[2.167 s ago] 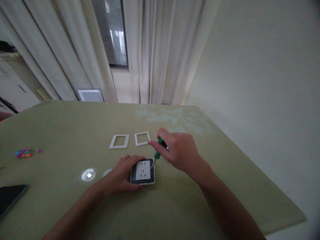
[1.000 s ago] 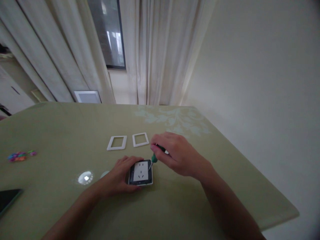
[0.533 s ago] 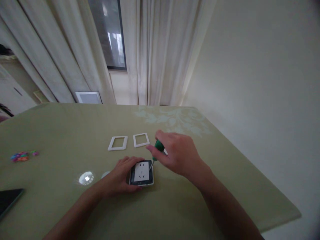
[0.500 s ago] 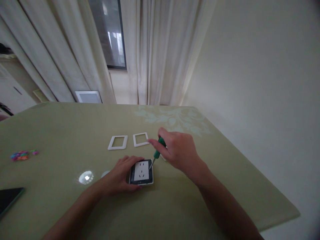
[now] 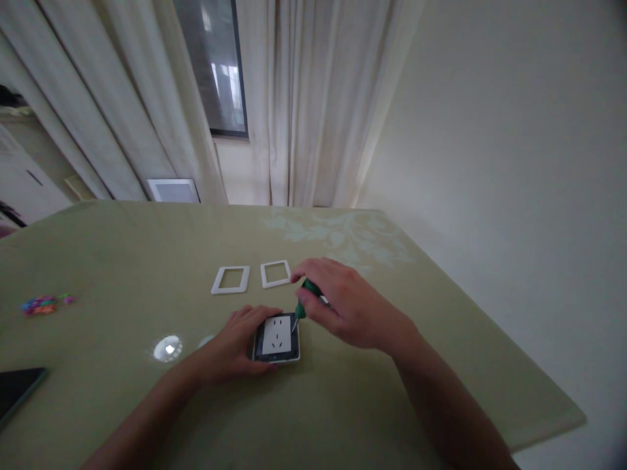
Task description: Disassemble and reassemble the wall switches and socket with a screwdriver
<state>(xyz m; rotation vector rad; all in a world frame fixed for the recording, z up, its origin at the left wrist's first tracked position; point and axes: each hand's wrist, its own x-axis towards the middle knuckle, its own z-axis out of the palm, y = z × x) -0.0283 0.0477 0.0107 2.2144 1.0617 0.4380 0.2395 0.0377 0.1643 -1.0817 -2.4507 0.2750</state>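
Note:
A wall socket (image 5: 277, 337) with a white face and black surround lies on the table in front of me. My left hand (image 5: 243, 343) grips it from the left, fingers along its far edge and thumb at the near edge. In my right hand (image 5: 337, 303) is a screwdriver (image 5: 300, 309) with a green handle, held tilted. Its tip meets the right side of the socket's black surround; whether a screw sits under it is too small to see. Just beyond the socket lie two white square frames, a left one (image 5: 215, 290) and a right one (image 5: 264, 277).
Small colourful pieces (image 5: 43, 304) lie in a cluster at the table's left. A dark flat object (image 5: 19, 386) rests at the near left edge. Light-coloured curtains (image 5: 313, 98) hang behind the green table (image 5: 147, 248), and a wall (image 5: 514, 163) runs along its right.
My right hand has turned on the screwdriver and shifted slightly, its fingers now wrapped over the handle. The handle leans a little further left and lower. My left hand and the socket stay put.

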